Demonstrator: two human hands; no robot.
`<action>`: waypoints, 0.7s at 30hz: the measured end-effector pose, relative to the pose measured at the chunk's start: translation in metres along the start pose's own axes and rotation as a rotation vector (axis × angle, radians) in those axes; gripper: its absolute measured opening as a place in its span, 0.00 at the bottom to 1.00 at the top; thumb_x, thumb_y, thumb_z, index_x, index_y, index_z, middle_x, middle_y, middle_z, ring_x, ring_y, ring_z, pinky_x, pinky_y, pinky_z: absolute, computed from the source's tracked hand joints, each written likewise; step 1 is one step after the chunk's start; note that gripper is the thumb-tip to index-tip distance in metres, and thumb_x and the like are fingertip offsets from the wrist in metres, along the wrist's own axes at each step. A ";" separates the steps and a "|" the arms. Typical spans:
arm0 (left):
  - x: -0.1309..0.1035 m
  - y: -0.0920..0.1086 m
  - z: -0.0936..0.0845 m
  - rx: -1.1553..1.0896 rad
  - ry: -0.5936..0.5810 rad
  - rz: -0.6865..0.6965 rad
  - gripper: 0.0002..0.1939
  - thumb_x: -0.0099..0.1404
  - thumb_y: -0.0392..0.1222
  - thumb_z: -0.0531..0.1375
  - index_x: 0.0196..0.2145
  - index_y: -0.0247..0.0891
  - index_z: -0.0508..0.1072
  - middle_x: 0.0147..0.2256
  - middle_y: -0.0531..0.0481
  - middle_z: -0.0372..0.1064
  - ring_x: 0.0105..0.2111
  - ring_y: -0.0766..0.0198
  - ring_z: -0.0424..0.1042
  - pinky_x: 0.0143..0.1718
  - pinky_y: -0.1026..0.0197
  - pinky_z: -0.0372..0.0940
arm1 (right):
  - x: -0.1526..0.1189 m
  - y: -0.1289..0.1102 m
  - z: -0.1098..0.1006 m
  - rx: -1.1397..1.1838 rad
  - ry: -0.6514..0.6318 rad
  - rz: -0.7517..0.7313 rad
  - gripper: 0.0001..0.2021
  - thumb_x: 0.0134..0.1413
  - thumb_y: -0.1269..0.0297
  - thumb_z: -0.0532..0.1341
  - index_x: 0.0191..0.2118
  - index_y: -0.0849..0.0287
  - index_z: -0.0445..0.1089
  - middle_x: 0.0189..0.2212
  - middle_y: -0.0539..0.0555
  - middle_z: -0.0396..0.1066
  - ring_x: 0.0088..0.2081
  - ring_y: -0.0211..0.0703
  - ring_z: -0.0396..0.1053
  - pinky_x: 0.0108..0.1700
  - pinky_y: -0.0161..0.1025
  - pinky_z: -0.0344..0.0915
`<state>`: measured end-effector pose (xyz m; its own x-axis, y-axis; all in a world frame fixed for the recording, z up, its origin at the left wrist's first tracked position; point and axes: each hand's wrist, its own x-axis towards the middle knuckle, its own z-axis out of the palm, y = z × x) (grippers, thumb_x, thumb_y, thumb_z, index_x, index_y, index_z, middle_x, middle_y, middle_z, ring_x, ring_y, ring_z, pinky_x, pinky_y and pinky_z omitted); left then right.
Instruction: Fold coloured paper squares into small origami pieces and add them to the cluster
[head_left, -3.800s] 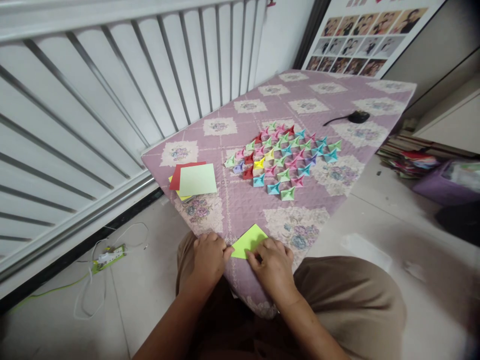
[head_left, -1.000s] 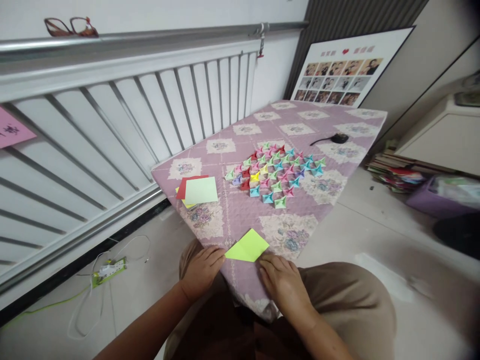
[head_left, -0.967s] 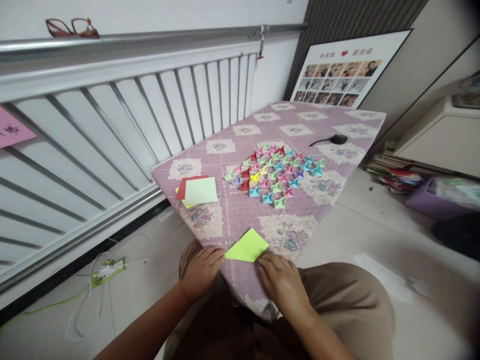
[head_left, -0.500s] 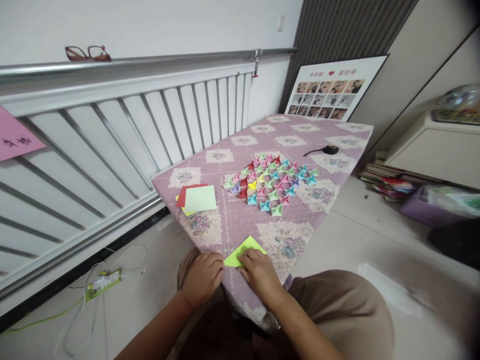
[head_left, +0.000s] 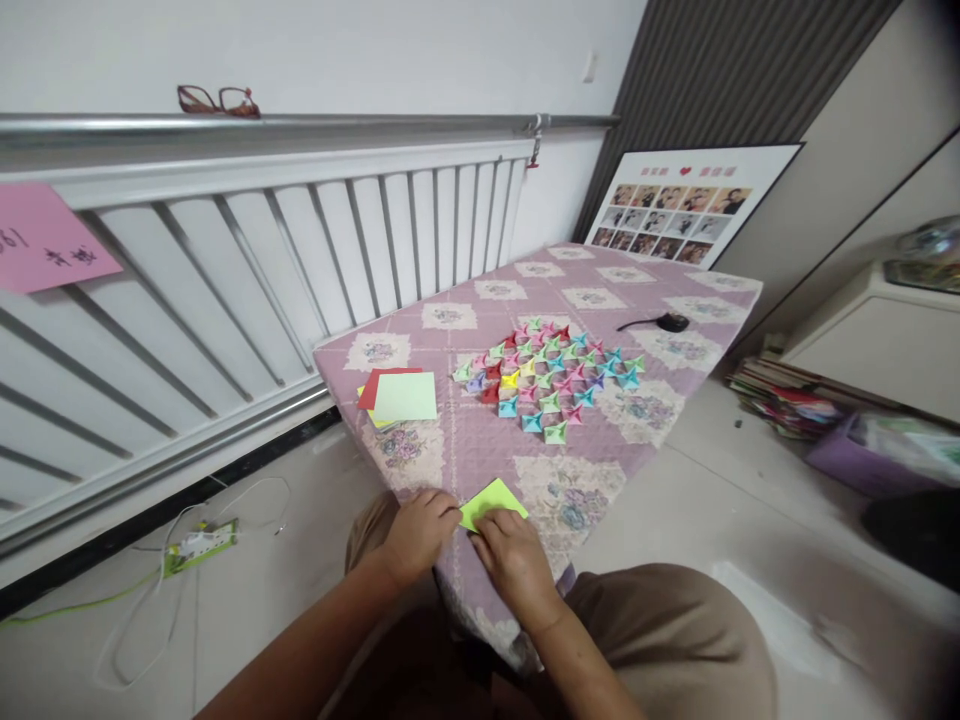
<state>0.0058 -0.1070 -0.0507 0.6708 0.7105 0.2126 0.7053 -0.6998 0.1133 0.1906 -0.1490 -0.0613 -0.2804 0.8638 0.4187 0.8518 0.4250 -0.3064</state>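
A yellow-green sheet of origami paper (head_left: 496, 492), folded so that it comes to a point at the top, lies flat near the table's front end. My left hand (head_left: 424, 535) is closed at the paper's left corner, its fingertips pinching or touching the edge there. My right hand (head_left: 512, 556) rests on the lower right part of the paper, fingers bent and pressed down on it. Both hands hide the paper's lower edge. Farther up the table, several small folded paper pieces (head_left: 550, 376) in many colours stand in slanting rows.
A stack of square paper (head_left: 405, 396), pale green and red on top, lies to the left on the flowered tablecloth (head_left: 480, 440). A black object with a cord (head_left: 672, 322) sits at the back right. A white radiator (head_left: 300, 250) runs along the left side.
The camera view has shifted slightly. My left hand has moved a little to the right along the paper's left corner, and my right hand stays pressed on the paper.
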 end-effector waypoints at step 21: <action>-0.023 0.024 -0.034 -0.405 0.289 -0.187 0.19 0.60 0.40 0.60 0.49 0.39 0.68 0.49 0.43 0.66 0.50 0.55 0.64 0.54 0.49 0.60 | 0.016 -0.001 -0.011 0.879 0.001 0.741 0.17 0.50 0.55 0.58 0.44 0.57 0.59 0.20 0.46 0.69 0.23 0.43 0.67 0.26 0.38 0.63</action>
<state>0.0001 -0.1427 -0.0197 0.4108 0.8166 0.4055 0.6234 -0.5761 0.5287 0.1905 -0.1387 -0.0455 0.1612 0.9804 -0.1130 0.2040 -0.1451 -0.9682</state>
